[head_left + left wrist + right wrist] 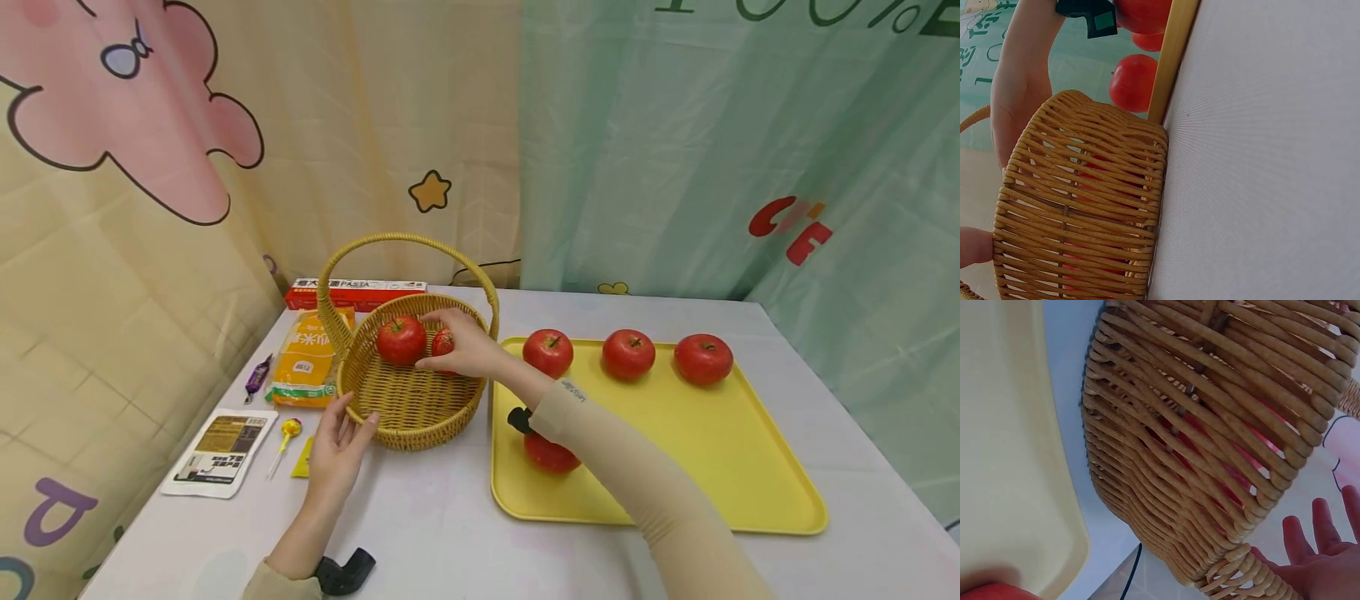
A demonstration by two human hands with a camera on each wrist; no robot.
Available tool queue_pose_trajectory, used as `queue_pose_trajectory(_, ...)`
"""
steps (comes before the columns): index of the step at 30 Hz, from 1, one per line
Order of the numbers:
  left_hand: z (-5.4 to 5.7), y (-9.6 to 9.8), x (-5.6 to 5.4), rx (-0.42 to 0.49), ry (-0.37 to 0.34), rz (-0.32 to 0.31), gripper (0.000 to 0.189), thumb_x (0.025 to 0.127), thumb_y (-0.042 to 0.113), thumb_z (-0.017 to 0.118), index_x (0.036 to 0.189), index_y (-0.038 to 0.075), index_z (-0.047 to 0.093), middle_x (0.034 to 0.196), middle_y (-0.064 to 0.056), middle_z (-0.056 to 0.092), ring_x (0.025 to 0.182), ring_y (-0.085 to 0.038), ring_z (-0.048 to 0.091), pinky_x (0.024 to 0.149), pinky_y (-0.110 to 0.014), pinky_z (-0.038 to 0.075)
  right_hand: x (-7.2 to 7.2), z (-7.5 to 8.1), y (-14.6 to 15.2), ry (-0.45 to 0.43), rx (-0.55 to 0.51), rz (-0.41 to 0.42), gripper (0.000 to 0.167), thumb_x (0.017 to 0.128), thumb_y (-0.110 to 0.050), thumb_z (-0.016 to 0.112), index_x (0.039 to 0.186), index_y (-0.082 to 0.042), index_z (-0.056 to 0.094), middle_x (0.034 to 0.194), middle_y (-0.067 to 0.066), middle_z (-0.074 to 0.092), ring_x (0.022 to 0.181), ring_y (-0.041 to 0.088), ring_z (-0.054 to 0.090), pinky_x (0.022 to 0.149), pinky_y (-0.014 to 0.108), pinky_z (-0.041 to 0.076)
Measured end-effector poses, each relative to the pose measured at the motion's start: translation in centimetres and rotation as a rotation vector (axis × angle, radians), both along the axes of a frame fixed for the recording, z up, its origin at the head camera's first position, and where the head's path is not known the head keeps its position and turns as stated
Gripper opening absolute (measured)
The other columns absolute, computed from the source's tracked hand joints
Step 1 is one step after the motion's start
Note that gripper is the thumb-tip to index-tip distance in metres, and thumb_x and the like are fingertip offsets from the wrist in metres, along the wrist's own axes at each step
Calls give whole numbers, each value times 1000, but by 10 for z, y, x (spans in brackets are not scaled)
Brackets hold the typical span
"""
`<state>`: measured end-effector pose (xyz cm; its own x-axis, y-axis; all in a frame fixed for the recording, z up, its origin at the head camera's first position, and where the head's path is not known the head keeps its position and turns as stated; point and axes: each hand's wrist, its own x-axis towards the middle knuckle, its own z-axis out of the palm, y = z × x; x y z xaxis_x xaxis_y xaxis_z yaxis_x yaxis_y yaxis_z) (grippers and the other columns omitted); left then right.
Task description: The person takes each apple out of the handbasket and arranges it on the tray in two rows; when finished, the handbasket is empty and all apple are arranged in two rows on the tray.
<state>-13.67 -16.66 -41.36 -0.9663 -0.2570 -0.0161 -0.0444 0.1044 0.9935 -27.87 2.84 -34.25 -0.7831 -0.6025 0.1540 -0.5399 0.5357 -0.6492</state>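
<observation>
In the head view my left hand (pixel 337 454) is at the near left side of a wicker basket (pixel 420 435), thumb and fingers apart and fairly straight. A fingertip (pixel 975 247) touches the rim in the left wrist view. My right hand (pixel 468 346) reaches over the right rim, thumb and forefinger spread around a tomato (pixel 442 342) low inside. In the right wrist view that hand's fingers (pixel 1325 531) are extended and spread beside the handle base, above the red seen through the weave. Another tomato (pixel 401 340) lies to its left in the basket.
A yellow tray (pixel 675 450) at the right holds several tomatoes (pixel 628 354), one partly behind the right forearm. Left of the basket are a yellow food bag (pixel 307 358), a white pouch (pixel 220 452), a lollipop (pixel 288 429) and a purple candy (pixel 258 377). Behind stands a pasta box (pixel 356 293).
</observation>
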Motion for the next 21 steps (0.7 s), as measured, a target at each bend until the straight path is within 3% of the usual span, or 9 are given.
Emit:
queue_pose_trajectory(10,-1,0,0,6,0,-2,61,94,24,58,144,7,28,156,-5,0,140,-20,17,109,-29,26,-2,-8,-8,0,100,-58,74,75,-38,78,136,-13,44,137,9,40,130,27,31,108,44,31)
queue_pose_trajectory(21,0,0,0,-12,1,6,63,93,27,59,144,5,28,156,-6,0,140,-21,17,110,-29,26,-3,-12,-11,-47,113,-84,78,74,-37,79,138,-12,41,144,11,32,135,29,23,110,47,28)
